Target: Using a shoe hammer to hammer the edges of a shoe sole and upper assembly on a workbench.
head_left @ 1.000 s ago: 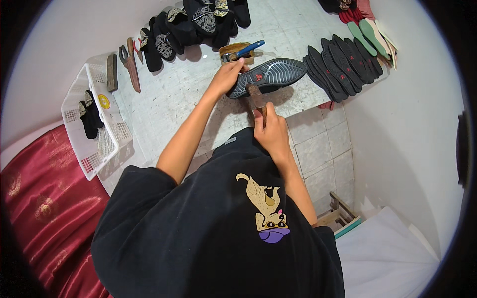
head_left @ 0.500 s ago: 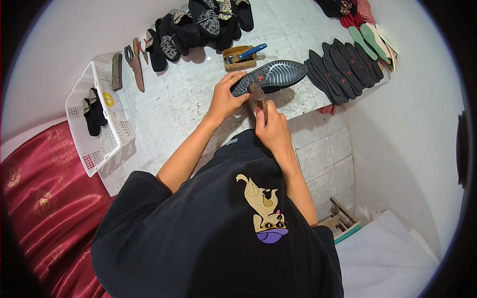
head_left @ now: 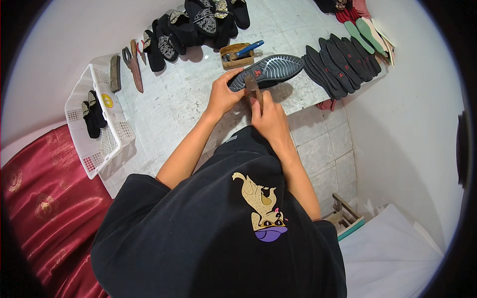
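A black shoe [head_left: 277,69] with its ribbed sole turned up lies over the table's near part, and my left hand [head_left: 226,93] grips its left end, fingers on the far edge and thumb on the near one. In my right hand [head_left: 269,116], closed round the wooden handle, is a hammer [head_left: 252,83]. Its metal head is over the near edge of the sole, close to my left thumb; whether it touches cannot be made out. Just beyond the shoe sits a small wooden box [head_left: 230,63] with a blue-handled tool [head_left: 251,48] resting in it.
Black soles [head_left: 343,67] lie in a row at the right, with green insoles [head_left: 366,36] behind. Finished-looking black shoes [head_left: 198,25] line the back. Scissors [head_left: 128,57], a sheathed brown tool [head_left: 136,72] and a dark block [head_left: 115,73] lie left, near a white basket [head_left: 121,130] holding shoes.
The hammer head has shifted slightly left and up over the sole, with my right hand following. My left hand keeps its hold on the shoe. The whole view has moved a little.
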Tool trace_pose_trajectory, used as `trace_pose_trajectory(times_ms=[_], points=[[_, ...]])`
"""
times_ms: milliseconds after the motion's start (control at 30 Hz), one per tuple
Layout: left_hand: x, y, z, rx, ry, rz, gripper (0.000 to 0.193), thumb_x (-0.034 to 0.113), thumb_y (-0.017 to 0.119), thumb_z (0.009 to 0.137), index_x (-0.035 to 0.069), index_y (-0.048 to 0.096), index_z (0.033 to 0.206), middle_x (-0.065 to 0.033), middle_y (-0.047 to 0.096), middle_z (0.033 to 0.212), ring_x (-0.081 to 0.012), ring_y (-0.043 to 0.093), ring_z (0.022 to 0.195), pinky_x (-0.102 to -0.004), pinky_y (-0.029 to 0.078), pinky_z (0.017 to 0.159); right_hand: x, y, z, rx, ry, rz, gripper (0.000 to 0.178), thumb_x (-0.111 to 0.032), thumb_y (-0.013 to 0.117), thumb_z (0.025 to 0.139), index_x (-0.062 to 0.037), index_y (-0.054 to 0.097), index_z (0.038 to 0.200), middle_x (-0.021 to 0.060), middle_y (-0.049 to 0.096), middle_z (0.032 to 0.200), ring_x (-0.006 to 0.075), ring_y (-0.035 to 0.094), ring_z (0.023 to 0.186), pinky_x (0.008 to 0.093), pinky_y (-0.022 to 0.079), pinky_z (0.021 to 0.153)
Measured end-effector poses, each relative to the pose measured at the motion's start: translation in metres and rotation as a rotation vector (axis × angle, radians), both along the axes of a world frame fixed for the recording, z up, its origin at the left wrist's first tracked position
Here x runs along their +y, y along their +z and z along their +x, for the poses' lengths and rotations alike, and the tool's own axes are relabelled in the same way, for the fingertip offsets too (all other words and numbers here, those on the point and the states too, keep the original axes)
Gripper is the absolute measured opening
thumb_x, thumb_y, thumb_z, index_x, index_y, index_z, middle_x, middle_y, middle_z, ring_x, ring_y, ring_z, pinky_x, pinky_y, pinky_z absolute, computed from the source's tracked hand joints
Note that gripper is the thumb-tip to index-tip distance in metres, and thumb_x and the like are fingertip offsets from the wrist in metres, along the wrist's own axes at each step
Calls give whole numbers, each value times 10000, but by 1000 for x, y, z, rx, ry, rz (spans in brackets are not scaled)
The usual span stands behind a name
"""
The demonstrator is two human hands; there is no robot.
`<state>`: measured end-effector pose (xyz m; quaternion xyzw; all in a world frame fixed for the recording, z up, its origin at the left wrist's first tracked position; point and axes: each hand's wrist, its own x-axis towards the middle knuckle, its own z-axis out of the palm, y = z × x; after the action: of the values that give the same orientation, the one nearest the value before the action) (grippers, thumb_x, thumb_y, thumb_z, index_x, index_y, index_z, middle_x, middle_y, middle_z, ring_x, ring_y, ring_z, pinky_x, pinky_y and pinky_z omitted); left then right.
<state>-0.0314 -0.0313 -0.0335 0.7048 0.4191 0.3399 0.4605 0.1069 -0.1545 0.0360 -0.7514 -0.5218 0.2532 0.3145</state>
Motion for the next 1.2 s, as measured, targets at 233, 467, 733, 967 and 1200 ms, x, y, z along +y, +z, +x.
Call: trace_pose_trajectory(times_ms=[233, 467, 733, 967, 1200], points=[[-1, 14, 9, 213, -37, 71, 693, 178, 884, 706, 63, 709, 1366, -197, 744, 1305, -331, 730, 1194, -401, 548, 1036, -1, -4, 1, -16, 12, -7, 287, -298, 633, 1030, -15, 582, 1033, 334, 695, 774, 566, 682, 770, 650, 531, 685], [3, 12, 18, 312, 2, 113, 794, 358, 947, 647, 143, 721, 1376, -146, 761, 1255, -386, 731, 1120, -481, 583, 927, 7, 20, 1, -29, 17, -95, 302, -317, 604, 1054, -36, 626, 1165, 327, 713, 838, 565, 685, 832, 646, 531, 724], [3, 10, 20, 294, 2, 167, 786, 345, 960, 628, 149, 737, 1356, -143, 780, 1142, -377, 749, 1028, -482, 589, 868, 4, 15, -2, 52, -26, 16, 290, -311, 602, 1056, -46, 623, 1171, 311, 723, 866, 556, 687, 845, 646, 530, 729], [5, 7, 17, 260, -2, 208, 764, 326, 951, 651, 152, 734, 1362, -140, 783, 1156, -377, 751, 1030, -481, 590, 877, 5, 6, -6, -64, -25, -45, 302, -309, 622, 1040, -31, 621, 1160, 326, 719, 851, 559, 694, 847, 649, 540, 732], [-1, 6, 19, 276, 24, 242, 674, 233, 881, 694, 123, 741, 1344, -170, 771, 1175, -389, 677, 1025, -450, 547, 938, 9, 7, -2, -57, -23, -30, 302, -310, 615, 1047, -15, 611, 1107, 351, 704, 843, 581, 679, 847, 661, 529, 729]])
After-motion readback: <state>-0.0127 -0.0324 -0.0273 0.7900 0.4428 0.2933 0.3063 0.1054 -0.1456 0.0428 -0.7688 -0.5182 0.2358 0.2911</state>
